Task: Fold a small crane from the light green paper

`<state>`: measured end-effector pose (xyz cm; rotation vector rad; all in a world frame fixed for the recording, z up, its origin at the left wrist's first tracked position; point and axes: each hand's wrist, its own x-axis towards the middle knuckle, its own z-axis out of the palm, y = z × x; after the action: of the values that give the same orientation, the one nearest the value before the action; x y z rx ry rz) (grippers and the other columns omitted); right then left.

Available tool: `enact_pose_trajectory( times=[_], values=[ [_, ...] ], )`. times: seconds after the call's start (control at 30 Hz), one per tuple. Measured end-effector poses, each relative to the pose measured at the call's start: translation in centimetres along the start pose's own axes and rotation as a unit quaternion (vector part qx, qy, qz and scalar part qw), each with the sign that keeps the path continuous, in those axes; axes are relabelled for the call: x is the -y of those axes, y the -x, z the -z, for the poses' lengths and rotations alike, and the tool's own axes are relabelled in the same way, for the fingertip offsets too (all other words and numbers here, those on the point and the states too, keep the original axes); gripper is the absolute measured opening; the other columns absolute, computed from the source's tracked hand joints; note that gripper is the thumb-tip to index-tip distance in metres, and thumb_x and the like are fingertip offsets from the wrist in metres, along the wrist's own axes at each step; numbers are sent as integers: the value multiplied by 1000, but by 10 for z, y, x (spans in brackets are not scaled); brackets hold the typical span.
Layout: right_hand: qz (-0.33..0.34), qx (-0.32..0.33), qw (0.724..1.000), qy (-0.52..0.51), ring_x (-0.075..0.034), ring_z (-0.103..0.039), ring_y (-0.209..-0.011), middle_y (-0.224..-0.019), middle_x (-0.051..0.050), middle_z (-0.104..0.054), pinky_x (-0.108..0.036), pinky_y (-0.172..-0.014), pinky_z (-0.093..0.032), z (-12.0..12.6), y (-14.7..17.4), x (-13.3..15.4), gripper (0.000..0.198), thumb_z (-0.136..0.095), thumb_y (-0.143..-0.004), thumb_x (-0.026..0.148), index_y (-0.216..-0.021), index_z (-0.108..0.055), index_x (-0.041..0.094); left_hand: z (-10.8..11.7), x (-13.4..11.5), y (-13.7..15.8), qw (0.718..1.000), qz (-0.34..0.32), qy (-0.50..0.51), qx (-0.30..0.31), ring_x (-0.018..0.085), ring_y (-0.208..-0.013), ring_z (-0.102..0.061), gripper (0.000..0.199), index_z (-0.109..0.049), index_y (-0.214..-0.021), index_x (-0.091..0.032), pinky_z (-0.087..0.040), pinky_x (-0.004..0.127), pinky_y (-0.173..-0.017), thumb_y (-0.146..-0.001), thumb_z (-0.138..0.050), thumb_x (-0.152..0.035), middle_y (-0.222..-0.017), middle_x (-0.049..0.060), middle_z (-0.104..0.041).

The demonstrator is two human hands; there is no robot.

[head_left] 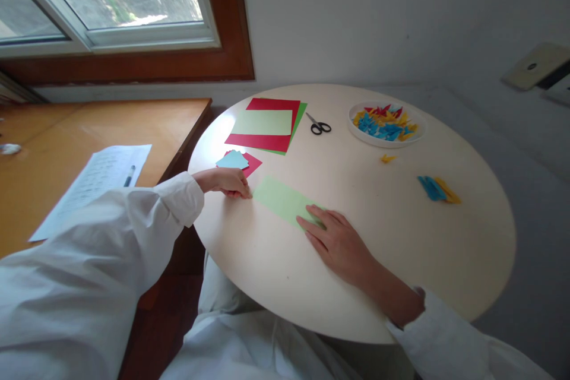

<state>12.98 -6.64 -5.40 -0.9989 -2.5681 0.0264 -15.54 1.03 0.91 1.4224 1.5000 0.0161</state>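
A light green paper strip [280, 199] lies slantwise on the round table in front of me. My left hand [227, 183] is closed, thumb and fingers pressed together at the strip's left end. Flat on the strip's right end rests my right hand [336, 243], fingers spread, covering part of that end. Just beyond my left hand is a small pile of light blue paper pieces [232, 160] on a red paper piece [253, 164]. Farther back, another light green sheet [262, 122] lies on red paper [271, 142] and green paper [300, 120].
Black-handled scissors [319, 127] lie beside the stacked sheets. A white dish [387, 142] holds many folded paper cranes. One yellow crane [388, 158] and blue and yellow folded pieces [439, 189] lie on the round table [378, 190]. A wooden desk [173, 124] with a written sheet [102, 172] and pen [129, 176] adjoins at left.
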Motion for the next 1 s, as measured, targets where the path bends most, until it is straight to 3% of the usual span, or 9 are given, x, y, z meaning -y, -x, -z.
enact_pose_trajectory(
  times=[0.3, 0.8, 1.0],
  values=[
    [-2, -10, 1000, -2, -22, -57, -108, -122, -12, -60, -39, -92, -45, 2, 5, -1, 31, -44, -89, 17, -113, -64, 22, 1, 1, -2, 999, 26, -9, 36, 7, -43, -36, 28, -50, -42, -15, -28, 22, -44, -55, -73, -26, -43, -2, -44],
    [-17, -35, 999, 7, -23, -58, -105, -115, -13, -64, -41, -89, -47, 2, 15, -10, 30, -42, -90, 18, -106, -67, 19, -1, 10, -13, 1000, 16, -20, -10, 8, -40, -41, 24, -54, -41, -14, -31, 20, -41, -54, -72, -22, -41, -1, -49],
    [-104, 53, 991, -70, -20, -60, -94, -102, -8, -66, -37, -87, -46, 17, -4, -12, 15, -51, -85, 21, -90, -65, 19, -1, 13, -13, 999, -15, -19, -27, 8, -39, -41, 25, -54, -40, -15, -32, 20, -40, -53, -73, -22, -40, 0, -51]
  ],
)
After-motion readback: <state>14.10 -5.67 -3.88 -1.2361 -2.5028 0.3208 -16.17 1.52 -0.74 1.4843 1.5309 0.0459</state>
